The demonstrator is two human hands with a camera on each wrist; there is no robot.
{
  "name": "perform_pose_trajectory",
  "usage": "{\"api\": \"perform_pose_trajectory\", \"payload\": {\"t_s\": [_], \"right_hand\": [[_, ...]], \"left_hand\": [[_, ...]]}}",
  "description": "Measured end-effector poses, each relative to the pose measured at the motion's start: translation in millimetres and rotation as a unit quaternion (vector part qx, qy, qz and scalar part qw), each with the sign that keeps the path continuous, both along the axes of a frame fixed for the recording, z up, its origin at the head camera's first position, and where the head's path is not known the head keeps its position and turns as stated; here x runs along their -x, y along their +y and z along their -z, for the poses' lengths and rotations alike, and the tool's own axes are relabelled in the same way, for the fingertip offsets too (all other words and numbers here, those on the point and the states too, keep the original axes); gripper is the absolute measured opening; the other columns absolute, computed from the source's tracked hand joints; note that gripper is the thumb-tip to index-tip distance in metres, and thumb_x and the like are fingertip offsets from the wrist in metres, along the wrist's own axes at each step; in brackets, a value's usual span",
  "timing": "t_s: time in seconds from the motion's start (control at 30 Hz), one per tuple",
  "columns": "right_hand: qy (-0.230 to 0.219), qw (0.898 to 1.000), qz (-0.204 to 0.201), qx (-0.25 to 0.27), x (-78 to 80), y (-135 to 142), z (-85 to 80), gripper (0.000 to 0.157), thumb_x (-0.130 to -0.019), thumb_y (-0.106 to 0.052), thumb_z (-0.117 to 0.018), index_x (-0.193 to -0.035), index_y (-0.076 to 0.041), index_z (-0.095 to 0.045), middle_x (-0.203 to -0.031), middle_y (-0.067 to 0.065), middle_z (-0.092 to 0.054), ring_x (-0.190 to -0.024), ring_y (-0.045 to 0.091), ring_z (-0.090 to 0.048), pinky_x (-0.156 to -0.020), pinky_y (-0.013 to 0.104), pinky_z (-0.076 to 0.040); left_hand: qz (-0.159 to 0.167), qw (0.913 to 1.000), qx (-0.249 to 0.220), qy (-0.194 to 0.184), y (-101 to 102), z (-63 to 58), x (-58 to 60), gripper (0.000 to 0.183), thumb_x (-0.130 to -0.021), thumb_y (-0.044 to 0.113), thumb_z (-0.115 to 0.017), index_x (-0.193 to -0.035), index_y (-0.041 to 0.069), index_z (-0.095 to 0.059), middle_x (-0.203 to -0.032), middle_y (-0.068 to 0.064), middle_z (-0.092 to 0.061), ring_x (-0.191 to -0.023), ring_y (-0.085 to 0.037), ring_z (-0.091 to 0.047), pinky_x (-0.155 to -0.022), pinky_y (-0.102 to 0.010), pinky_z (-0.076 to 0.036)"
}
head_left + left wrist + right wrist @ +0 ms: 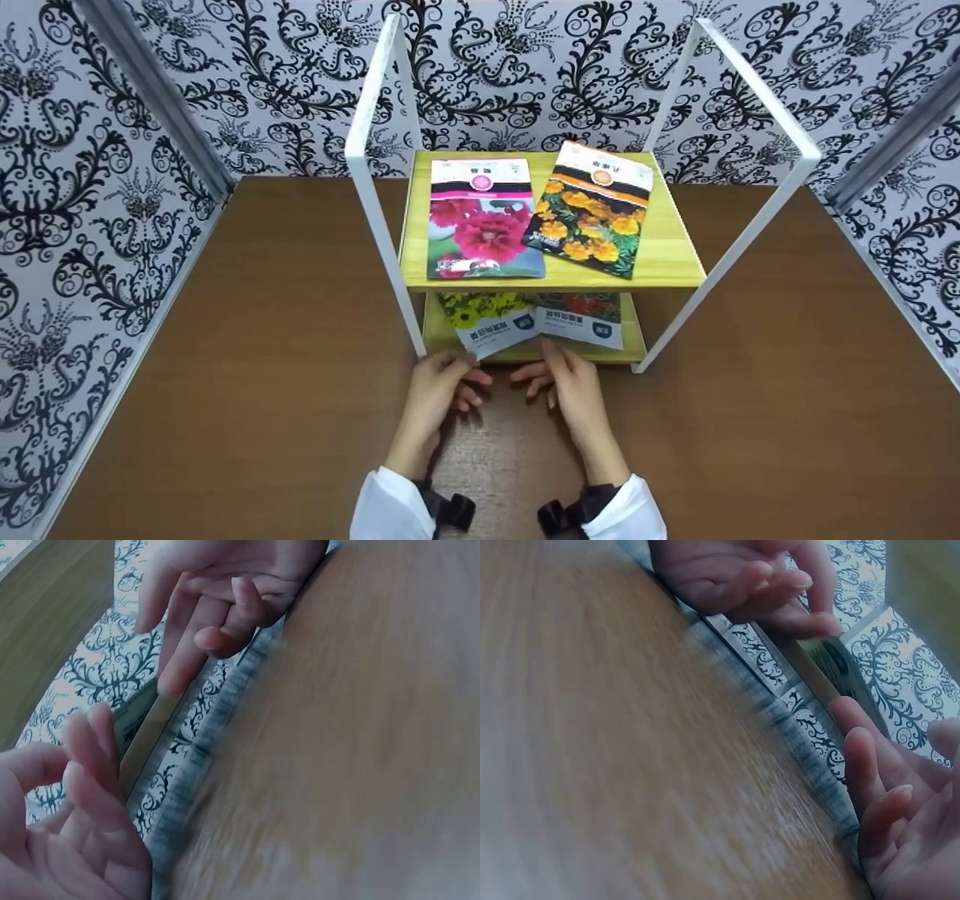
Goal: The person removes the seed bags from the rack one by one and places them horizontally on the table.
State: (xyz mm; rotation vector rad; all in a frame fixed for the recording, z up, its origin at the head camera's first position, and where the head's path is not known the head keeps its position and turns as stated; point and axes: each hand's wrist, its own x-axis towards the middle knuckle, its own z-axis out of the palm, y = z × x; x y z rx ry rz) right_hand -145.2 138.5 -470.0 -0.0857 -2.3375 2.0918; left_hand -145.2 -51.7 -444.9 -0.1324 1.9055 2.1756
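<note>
A white-framed two-tier rack [376, 210] has wooden shelves. On its lower shelf [632, 334] lie a seed packet with yellow flowers [487, 315] and one with red flowers [581, 324], side by side; the upper shelf hides their far parts. My left hand [436, 386] is at the front left of that shelf, fingertips right by the yellow-flower packet's near corner. Close to the red-flower packet's near edge is my right hand [576, 382], its index finger reaching toward the shelf edge. In the left wrist view, both hands face each other with loosely bent fingers, holding nothing.
On the upper shelf [675, 251] lie a seed packet with pink flowers [487, 232] and, overlapping it, a tilted one with orange flowers [592, 214]. The rack's posts rise on both sides. Brown table [285, 337] surrounds it, with patterned wall panels [495, 82] behind and beside.
</note>
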Motion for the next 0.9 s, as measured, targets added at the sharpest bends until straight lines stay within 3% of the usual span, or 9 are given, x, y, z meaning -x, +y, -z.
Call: {"api": "perform_pose_trajectory", "payload": {"t_s": [0.17, 0.33, 0.47, 0.57, 0.73, 0.9], "right_hand": [[0.005, 1.0, 0.003, 0.013, -0.1, 0.9, 0.0, 0.046, -0.092, -0.048, -0.039, -0.114, -0.011, -0.056, -0.073, 0.011, -0.067, -0.054, 0.031, -0.058, -0.034, 0.031, -0.037], [-0.007, 0.999, 0.009, 0.031, -0.7, 1.0, -1.3, 0.046, -0.092, -0.046, -0.039, -0.118, -0.011, -0.054, -0.074, 0.015, -0.066, -0.054, 0.033, -0.058, -0.035, 0.03, -0.036], [-0.016, 0.999, 0.024, 0.018, -5.2, -1.5, -12.8, 0.041, -0.094, -0.035, -0.043, -0.119, -0.006, -0.055, -0.068, 0.021, -0.063, -0.05, 0.036, -0.053, -0.036, 0.033, -0.038], [-0.019, 0.999, 0.03, 0.0, -4.9, -1.6, -13.2, 0.04, -0.092, -0.03, -0.048, -0.123, -0.005, -0.052, -0.068, 0.02, -0.061, -0.048, 0.035, -0.052, -0.037, 0.034, -0.04], [-0.008, 0.999, 0.036, -0.039, 0.0, 1.3, -2.0, 0.037, -0.089, -0.028, -0.055, -0.123, -0.012, -0.055, -0.079, 0.011, -0.063, -0.044, 0.021, -0.049, -0.036, 0.029, -0.038], [0.0, 0.997, 0.023, -0.073, 0.1, 2.2, -0.7, 0.036, -0.088, -0.026, -0.056, -0.123, -0.018, -0.054, -0.09, 0.008, -0.064, -0.048, 0.016, -0.047, -0.037, 0.029, -0.038]], "left_hand": [[0.028, 0.9995, -0.01, -0.003, -8.1, 11.3, -2.1, 0.023, -0.09, 0.017, -0.049, -0.094, -0.005, -0.052, -0.079, -0.015, -0.066, -0.055, -0.02, -0.061, -0.042, -0.025, -0.045], [0.088, 0.9956, -0.032, -0.01, -18.5, 13.1, -6.1, 0.014, -0.088, 0.014, -0.047, -0.083, 0.001, -0.05, -0.08, -0.018, -0.065, -0.063, -0.022, -0.061, -0.048, -0.026, -0.047], [0.129, 0.9905, -0.043, -0.021, -25.0, 12.5, -8.8, 0.013, -0.086, 0.014, -0.05, -0.08, 0.003, -0.049, -0.081, -0.018, -0.064, -0.066, -0.023, -0.061, -0.052, -0.028, -0.049], [0.154, 0.9869, -0.042, -0.024, -27.8, 13.0, -10.0, 0.014, -0.085, 0.014, -0.051, -0.085, 0.0, -0.051, -0.081, -0.018, -0.065, -0.068, -0.024, -0.062, -0.055, -0.028, -0.05], [0.222, 0.9748, -0.01, 0.02, -30.7, 16.2, -12.7, 0.023, -0.085, 0.009, -0.05, -0.104, -0.002, -0.057, -0.081, -0.017, -0.065, -0.075, -0.032, -0.062, -0.06, -0.03, -0.05], [0.264, 0.9641, 0.003, 0.027, -36.3, 15.7, -16.7, 0.023, -0.085, 0.008, -0.049, -0.103, -0.003, -0.058, -0.081, -0.016, -0.066, -0.076, -0.034, -0.061, -0.063, -0.032, -0.05]]}}
